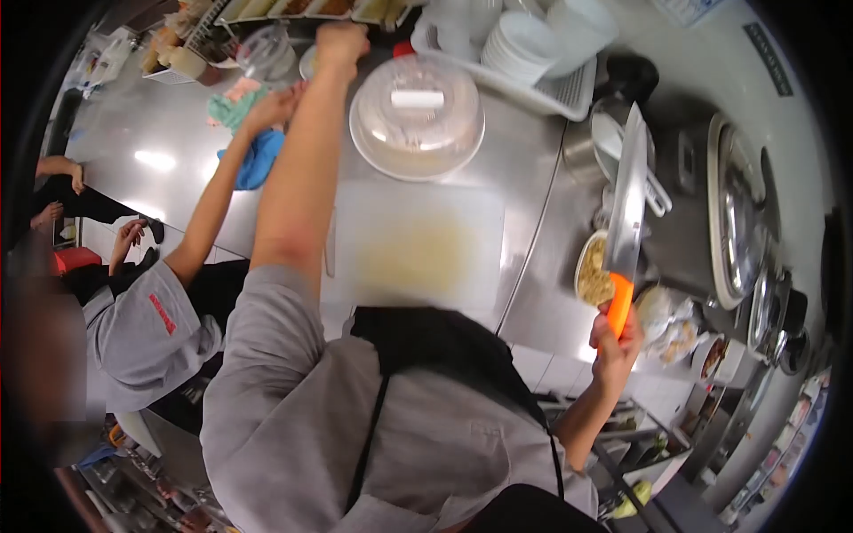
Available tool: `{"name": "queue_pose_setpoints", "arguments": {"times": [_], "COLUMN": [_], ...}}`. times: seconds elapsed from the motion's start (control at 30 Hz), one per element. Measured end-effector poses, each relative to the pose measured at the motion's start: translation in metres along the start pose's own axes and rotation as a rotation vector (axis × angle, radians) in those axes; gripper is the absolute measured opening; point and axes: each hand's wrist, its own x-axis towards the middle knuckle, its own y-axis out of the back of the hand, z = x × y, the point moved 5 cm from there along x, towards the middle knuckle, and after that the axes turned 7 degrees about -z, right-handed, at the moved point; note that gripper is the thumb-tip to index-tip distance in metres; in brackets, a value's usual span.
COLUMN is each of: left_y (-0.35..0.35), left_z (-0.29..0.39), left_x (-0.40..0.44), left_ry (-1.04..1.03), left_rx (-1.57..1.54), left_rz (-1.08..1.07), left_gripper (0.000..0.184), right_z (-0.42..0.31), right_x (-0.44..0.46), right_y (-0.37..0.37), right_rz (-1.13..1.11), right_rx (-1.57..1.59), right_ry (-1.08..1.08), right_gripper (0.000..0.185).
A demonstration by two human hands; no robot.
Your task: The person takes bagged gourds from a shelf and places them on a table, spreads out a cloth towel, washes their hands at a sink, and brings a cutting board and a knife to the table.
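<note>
My right hand (pixel 615 336) grips the orange handle of a large kitchen knife (pixel 627 200), its wide blade pointing up and away from me over the right side of the counter. My left arm stretches far forward, and my left hand (pixel 342 44) is closed near the row of food containers (pixel 306 9); what its fingers hold, if anything, is hidden. Right of that forearm, a clear dome cover (pixel 416 115) sits over a white plate. Before my body lies a white cutting board (pixel 418 244) with a yellowish stain. A narrow metal blade (pixel 330 244) shows at its left edge.
A rack of white bowls (pixel 533 62) stands at the back. Beside the knife are an oval dish of chopped food (pixel 593 268) and a metal pot (pixel 586 147). At left, a co-worker's hand (pixel 274 108) is near a blue cloth (pixel 258 162).
</note>
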Motion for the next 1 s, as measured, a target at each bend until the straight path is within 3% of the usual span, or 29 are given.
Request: {"name": "queue_pose_setpoints", "arguments": {"times": [0.03, 0.07, 0.1, 0.17, 0.27, 0.3, 0.37, 0.47, 0.57, 0.67, 0.8, 0.9, 1.0], "left_y": [0.004, 0.01, 0.019, 0.013, -0.003, -0.01, -0.008, 0.01, 0.045, 0.073, 0.077, 0.059, 0.052], "left_z": [0.017, 0.052, 0.049, 0.068, 0.025, 0.005, -0.019, -0.025, -0.046, -0.07, -0.061, 0.0, 0.064], "left_x": [-0.022, -0.062, -0.081, -0.153, -0.266, -0.302, -0.356, -0.399, -0.414, -0.418, -0.439, -0.464, -0.477], "left_ry": [-0.108, -0.218, -0.358, -0.654, -0.67, -0.655, -0.704, -0.497, -0.378, -0.682, -0.822, -0.819, -0.743], "left_rx": [0.107, 0.333, 0.124, 0.04, 0.54, 0.706, 0.846, 1.269, 1.606, 1.483, 1.447, 1.526, 1.239], "left_rz": [0.015, 0.153, 0.113, 0.113, -0.29, -0.521, -0.693, -0.672, -0.515, -0.49, -0.438, -0.511, -0.509], "left_gripper": [0.015, 0.036, 0.042, 0.021, 0.026, 0.036, 0.053, 0.07, 0.069, 0.064, 0.066, 0.062, 0.037], "right_z": [0.005, 0.01, 0.01, 0.009, 0.017, 0.021, 0.024, 0.029, 0.038, 0.048, 0.066, 0.078, 0.098], "right_x": [-0.003, -0.007, -0.01, -0.019, -0.028, -0.032, -0.039, -0.05, -0.057, -0.065, -0.084, -0.107, -0.133], "right_y": [0.002, 0.001, 0.0, -0.006, -0.011, -0.011, -0.013, -0.009, 0.004, 0.018, 0.057, 0.1, 0.155], "right_rz": [0.007, 0.008, 0.013, 0.042, 0.028, 0.026, 0.067, 0.071, 0.034, -0.015, -0.124, -0.183, -0.231], "right_rx": [0.015, 0.023, 0.034, 0.044, 0.183, 0.178, 0.238, 0.275, 0.293, 0.33, 0.344, 0.338, 0.367], "right_ry": [-0.007, -0.013, -0.01, -0.003, -0.037, -0.045, -0.061, -0.069, -0.048, -0.026, -0.018, -0.048, -0.067], "right_gripper": [0.031, 0.034, 0.037, 0.048, 0.048, 0.047, 0.047, 0.046, 0.044, 0.041, 0.034, 0.029, 0.027]}}
